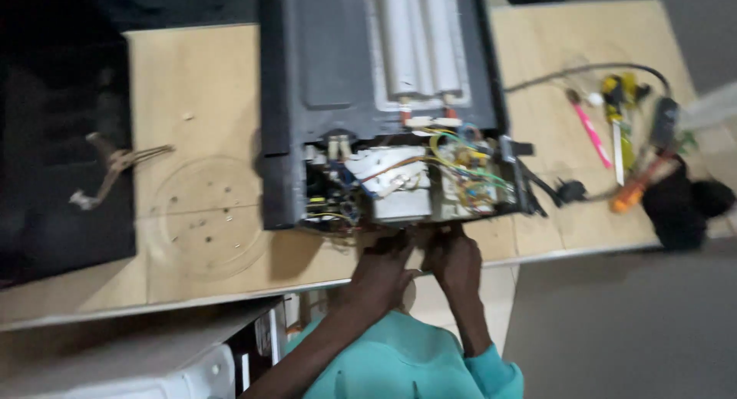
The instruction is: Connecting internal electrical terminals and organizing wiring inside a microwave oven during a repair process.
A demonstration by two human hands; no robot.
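Head view: both hands at the near edge of an opened dark appliance on the desk.

With its cover off, the appliance (338, 69) lies on the wooden desk (199, 84), its wiring and white inner block (399, 185) bare at the near end, so the opening-up looks done while work inside goes on. Left hand (384, 264) and right hand (453, 261) meet just under that block, fingers curled; blur hides whether they grip anything. A clear glass plate (203, 218) lies to the left, screwdrivers (618, 130) far right.
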